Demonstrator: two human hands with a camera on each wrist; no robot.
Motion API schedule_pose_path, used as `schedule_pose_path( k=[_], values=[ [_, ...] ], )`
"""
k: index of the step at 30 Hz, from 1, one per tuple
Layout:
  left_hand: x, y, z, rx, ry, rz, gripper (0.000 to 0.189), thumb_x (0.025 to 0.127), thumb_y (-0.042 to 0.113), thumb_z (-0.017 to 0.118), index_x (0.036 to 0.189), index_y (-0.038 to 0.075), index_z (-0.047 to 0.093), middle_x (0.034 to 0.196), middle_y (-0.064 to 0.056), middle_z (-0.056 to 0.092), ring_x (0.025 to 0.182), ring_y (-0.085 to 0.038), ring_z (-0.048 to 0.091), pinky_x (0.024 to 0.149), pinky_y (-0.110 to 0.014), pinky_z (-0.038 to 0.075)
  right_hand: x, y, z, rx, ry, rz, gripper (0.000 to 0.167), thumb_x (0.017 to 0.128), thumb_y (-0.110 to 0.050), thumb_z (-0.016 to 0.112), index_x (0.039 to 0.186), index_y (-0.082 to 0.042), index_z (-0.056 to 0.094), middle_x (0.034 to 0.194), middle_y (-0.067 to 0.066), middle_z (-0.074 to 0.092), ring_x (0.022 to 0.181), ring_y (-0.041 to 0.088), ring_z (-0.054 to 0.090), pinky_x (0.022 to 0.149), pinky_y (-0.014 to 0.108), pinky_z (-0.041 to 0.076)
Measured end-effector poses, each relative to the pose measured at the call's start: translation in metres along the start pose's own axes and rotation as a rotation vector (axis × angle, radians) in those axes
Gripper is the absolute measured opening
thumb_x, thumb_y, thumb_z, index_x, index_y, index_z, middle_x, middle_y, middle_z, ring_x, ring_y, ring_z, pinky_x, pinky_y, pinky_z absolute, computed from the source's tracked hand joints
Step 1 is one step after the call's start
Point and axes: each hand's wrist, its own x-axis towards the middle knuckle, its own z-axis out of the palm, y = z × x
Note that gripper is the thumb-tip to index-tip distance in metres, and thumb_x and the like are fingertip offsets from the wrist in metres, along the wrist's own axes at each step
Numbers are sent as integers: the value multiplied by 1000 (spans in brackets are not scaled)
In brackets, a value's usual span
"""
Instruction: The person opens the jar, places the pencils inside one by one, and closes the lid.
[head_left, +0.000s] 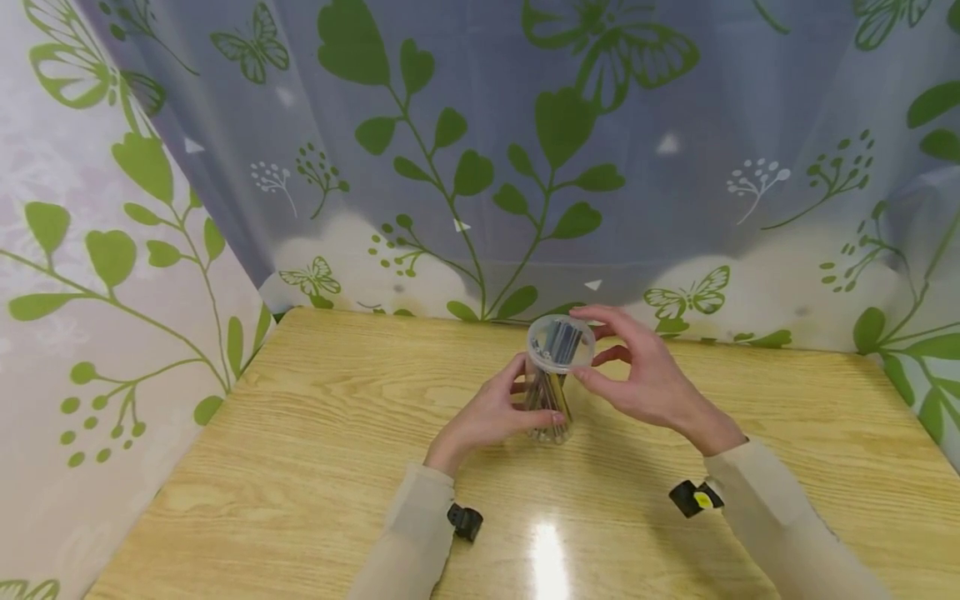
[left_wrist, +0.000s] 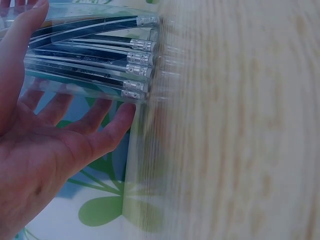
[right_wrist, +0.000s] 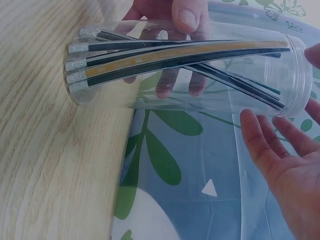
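A clear plastic jar [head_left: 551, 435] stands upright on the table, holding several pencils [right_wrist: 155, 59] with their metal-banded eraser ends down. Most pencils are dark; one is yellow. My left hand [head_left: 487, 410] grips the jar's body from the left, thumb across the front and fingers behind it. At the top, a round translucent lid [head_left: 555, 367] covers the mouth. My right hand [head_left: 648, 375] holds that lid by its rim, with thumb on the near side and fingers round the far side. In the right wrist view, part of the right thumb is cut off by the frame edge.
The wood-grain table [head_left: 315, 433] reaches back to a blue-grey curtain [head_left: 480, 125] with green leaves and butterflies. A paler patterned curtain [head_left: 82, 333] hangs along the left edge. Both wrists carry small black devices [head_left: 467, 522] over light sleeves.
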Motion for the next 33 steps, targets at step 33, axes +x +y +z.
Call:
schedule_pose_path(
  k=[33],
  values=[
    [1, -1, 1, -19, -1, -6, 80, 85, 35, 85, 148, 51, 36, 152, 7, 47, 145, -30, 46, 111, -46, 50, -1, -2, -1, 36, -16, 59, 72, 84, 3, 79, 148, -11, 49, 140, 15, 57, 116, 30, 60, 83, 26, 59]
  ],
)
